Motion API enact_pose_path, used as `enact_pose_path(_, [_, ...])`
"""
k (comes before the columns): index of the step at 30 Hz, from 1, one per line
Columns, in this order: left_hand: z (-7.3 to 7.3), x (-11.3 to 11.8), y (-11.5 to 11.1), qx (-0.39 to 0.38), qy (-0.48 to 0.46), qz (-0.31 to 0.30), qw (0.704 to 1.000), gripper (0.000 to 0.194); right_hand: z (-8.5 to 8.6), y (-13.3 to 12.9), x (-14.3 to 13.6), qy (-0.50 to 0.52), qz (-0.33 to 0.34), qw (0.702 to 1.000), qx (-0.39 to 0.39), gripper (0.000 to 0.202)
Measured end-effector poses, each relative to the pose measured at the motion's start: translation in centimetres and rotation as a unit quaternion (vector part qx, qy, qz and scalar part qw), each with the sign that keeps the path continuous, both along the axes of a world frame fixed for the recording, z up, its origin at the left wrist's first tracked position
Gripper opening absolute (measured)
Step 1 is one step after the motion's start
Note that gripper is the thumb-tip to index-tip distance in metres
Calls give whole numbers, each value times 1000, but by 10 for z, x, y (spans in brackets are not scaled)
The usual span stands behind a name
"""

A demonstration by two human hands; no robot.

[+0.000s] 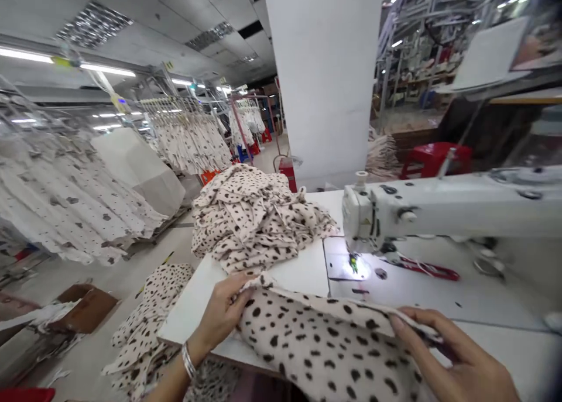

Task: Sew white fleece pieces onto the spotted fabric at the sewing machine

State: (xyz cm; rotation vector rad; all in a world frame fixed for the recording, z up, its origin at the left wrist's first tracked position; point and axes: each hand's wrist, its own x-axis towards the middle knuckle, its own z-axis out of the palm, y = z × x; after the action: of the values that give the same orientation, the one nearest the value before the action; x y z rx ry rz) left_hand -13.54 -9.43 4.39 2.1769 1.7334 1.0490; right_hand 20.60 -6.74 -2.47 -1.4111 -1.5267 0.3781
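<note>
A piece of cream fabric with dark spots [325, 346] is stretched between both hands at the front of the white sewing table [193, 305]. My left hand [226, 305], with a silver bangle at the wrist, pinches its upper left corner. At the right end, my right hand [456, 355] grips the folded top edge between thumb and fingers. Just beyond the fabric stands a white sewing machine [443, 206], its needle area lit by a small lamp. Red-handled thread snips [428, 268] lie on the machine bed.
A heap of the same spotted fabric [259, 215] covers the table's back left. More spotted fabric [153, 314] hangs down at the left, near a cardboard box [90, 308] on the floor. Behind the table rise a white pillar [327, 80] and a red stool [437, 156].
</note>
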Motion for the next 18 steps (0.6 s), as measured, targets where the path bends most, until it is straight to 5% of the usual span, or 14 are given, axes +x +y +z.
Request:
enact_pose_path(2, [5, 16, 6, -84, -56, -15, 995, 27, -4, 0, 11, 20, -36, 999, -31, 36])
enact_pose_path(6, [42, 31, 12, -154, -207, -33, 966, 29, 8, -5, 23, 36, -119, 992, -8, 35])
enact_pose_path(9, [65, 21, 15, -117, -300, 67, 944, 34, 19, -7, 27, 38, -112, 993, 19, 36])
enact_pose_path(11, [71, 8, 20, -82, -269, 155, 947, 37, 26, -7, 26, 54, -108, 992, 26, 36])
enact_pose_path(15, [59, -10, 27, -13, 1, 279, 960, 36, 33, -9, 19, 150, -139, 978, -30, 38])
enact_pose_path(18, [28, 15, 18, 32, 84, 289, 953, 30, 33, -8, 13, 176, -137, 973, -55, 39])
